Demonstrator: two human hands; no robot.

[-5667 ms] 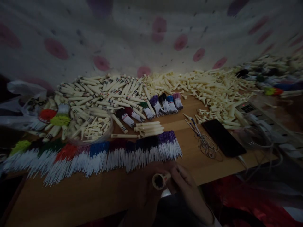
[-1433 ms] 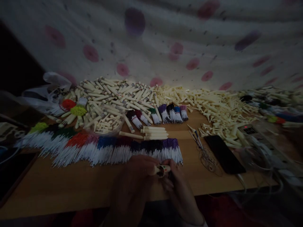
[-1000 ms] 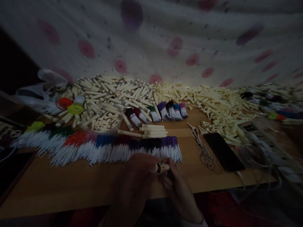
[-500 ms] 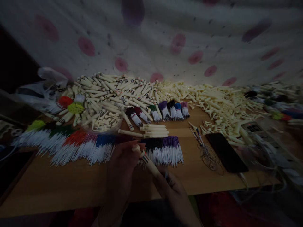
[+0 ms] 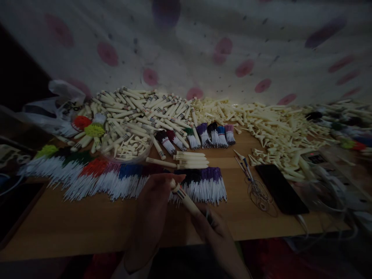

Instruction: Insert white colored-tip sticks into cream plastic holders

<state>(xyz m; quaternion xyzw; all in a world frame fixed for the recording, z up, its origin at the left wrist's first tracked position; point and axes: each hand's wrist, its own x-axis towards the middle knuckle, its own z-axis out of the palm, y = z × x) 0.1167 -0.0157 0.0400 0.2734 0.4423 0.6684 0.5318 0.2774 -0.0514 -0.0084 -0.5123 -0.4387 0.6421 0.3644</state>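
In the middle, a cream multicolour pen [image 5: 187,201] is tilted, its slotted end with coloured sliders pointing up and left. My right hand [image 5: 215,230] is closed around its lower barrel; a small pale bluish thing shows between the fingers, too dim to name. At the upper end, my left hand [image 5: 152,207] has its fingers closed on a small cream pen cap [image 5: 173,183], which meets the slotted end. Beyond my hands, a row of white refills [image 5: 130,188] with coloured ends lies on the wooden table [image 5: 95,224].
Assembled pens [image 5: 133,102] are heaped at the back, loose cream parts [image 5: 276,128] to the right. A round tub [image 5: 128,158] holds caps. Banded refill bundles [image 5: 203,135] and several finished pens [image 5: 190,159] lie ahead. A phone [image 5: 281,190] and a power strip [image 5: 334,174] are rightward.
The cap in my left hand has come right onto the pen's slotted end; a moment ago it sat more to the left and tilted. The view has shifted slightly.
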